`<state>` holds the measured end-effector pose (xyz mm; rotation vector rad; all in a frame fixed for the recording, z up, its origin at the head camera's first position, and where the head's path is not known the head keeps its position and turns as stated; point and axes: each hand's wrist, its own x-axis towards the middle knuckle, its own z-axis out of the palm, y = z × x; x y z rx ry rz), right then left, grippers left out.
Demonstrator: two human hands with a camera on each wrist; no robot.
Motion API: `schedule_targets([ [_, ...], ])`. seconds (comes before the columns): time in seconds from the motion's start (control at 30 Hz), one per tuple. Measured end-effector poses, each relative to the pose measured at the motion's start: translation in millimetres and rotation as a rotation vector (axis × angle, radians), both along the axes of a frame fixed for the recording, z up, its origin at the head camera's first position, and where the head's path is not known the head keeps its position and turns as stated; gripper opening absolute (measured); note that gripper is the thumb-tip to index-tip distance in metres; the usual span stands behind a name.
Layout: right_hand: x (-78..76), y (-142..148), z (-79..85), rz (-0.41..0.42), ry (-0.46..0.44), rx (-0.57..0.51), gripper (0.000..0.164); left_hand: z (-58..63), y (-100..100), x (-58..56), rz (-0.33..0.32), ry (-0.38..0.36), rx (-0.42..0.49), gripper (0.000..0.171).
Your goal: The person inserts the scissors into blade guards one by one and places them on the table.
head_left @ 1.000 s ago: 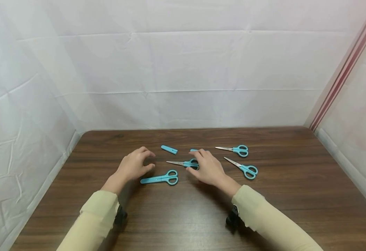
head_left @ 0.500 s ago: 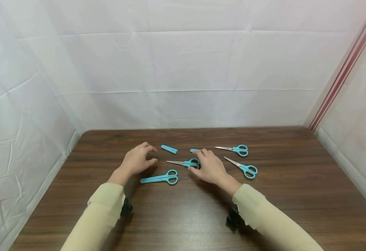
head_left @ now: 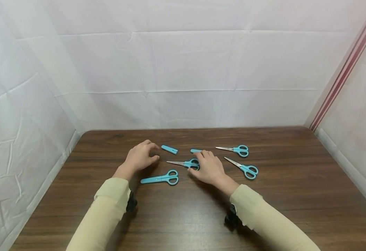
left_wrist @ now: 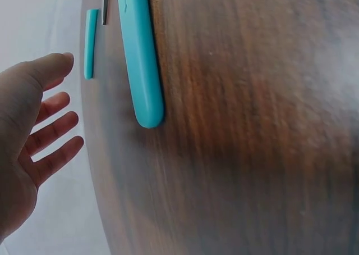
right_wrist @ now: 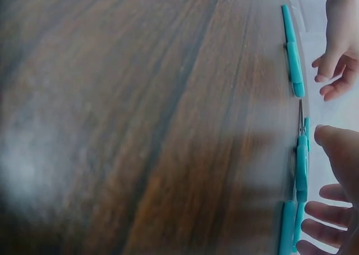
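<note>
My left hand (head_left: 139,156) hovers with loosely bent fingers, its fingertips just left of a light-blue blade cap (head_left: 169,150). In the left wrist view that hand (left_wrist: 33,120) holds nothing. My right hand (head_left: 210,167) reaches over the looped handles of bare scissors (head_left: 179,163), whose blades point left; its thumb lies beside the loops. Fingers of the right hand partly cover a second blue cap (head_left: 195,151). Seen from the right wrist, the thumb and fingers stand apart above the scissors' handles (right_wrist: 302,168). Scissors with a cap on the blades (head_left: 159,179) lie in front of the left hand.
Two more uncapped scissors lie to the right of my right hand, one farther back (head_left: 240,150) and one nearer (head_left: 248,171). All rest on a dark wooden table (head_left: 183,216). White cloth (head_left: 183,69) hangs behind it and at both sides.
My left hand has moved right and slightly away, closer to the left cap. The right hand has shifted only slightly. Scissors and caps lie where they were.
</note>
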<state>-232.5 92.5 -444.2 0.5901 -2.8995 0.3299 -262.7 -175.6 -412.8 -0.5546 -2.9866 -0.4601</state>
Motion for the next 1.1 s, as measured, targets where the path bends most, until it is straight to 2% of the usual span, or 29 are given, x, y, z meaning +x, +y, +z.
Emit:
schedule_targets([
  [0.5,5.0,-5,-1.2,-0.047,-0.005,0.028,0.059,1.2,17,-8.5,0.028,-0.049,-0.017,0.033],
  [1.1,5.0,-11,-5.1,-0.118,-0.011,0.092,0.061,-5.8,24,-19.2,0.087,-0.132,-0.043,0.042],
])
